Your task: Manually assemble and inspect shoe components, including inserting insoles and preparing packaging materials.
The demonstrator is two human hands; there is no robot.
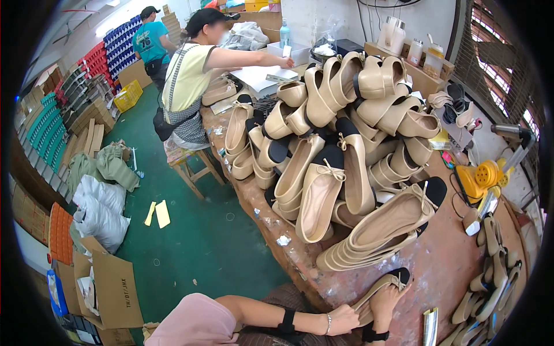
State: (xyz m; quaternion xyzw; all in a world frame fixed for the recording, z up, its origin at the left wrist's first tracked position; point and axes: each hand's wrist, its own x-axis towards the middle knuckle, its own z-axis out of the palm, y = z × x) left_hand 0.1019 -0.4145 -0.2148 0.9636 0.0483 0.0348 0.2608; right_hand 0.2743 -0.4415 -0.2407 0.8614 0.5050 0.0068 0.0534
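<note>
A beige ballet flat point(375, 286) with a black toe and a small bow lies at the table's near edge, its toe pointing away to the right. My left hand point(344, 320) is closed at its heel end, fingers curled in. Over the front part, by the bow, my right hand point(385, 301) grips the shoe, with some fingers hidden. Just beyond is a row of nested matching flats point(369, 233) lying on the table. Behind that rises a big heap of the same shoes point(323, 184).
More flats point(490, 282) lie at the right. A shiny metallic roll point(430, 327) stands near my right hand. A yellow lamp-like device point(483, 176) sits on the right side. Across the table a person in a yellow top point(187, 75) works beside a wooden stool point(193, 173). Cardboard boxes point(115, 291) stand on the floor.
</note>
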